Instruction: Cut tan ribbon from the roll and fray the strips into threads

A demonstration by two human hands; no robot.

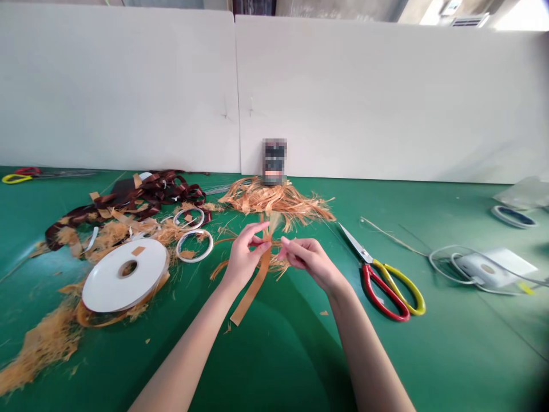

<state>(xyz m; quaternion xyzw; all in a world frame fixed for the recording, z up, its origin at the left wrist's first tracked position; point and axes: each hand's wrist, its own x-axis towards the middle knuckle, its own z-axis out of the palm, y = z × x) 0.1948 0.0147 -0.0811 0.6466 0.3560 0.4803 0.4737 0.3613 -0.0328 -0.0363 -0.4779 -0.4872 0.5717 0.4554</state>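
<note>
A tan ribbon strip [251,294] hangs from the fingers of my left hand [246,252], its cut end reaching down over the green table. My left thumb and fingers pinch it near its upper part. Close by on the right, my right hand [309,257] has its fingers curled together, thumb against the forefinger; anything held there is too small to make out. Beyond both hands lies a pile of frayed orange-tan ribbon pieces [274,197]. Some thin tan strands stick out around and behind my fingers.
Red-and-yellow-handled scissors [381,280] lie to the right, near a white charger [493,269] with its cable. At left are a white ribbon spool [124,274], tape rings [194,246], brown ribbon [171,189] and frayed scraps [51,337]. White panels [364,97] stand behind.
</note>
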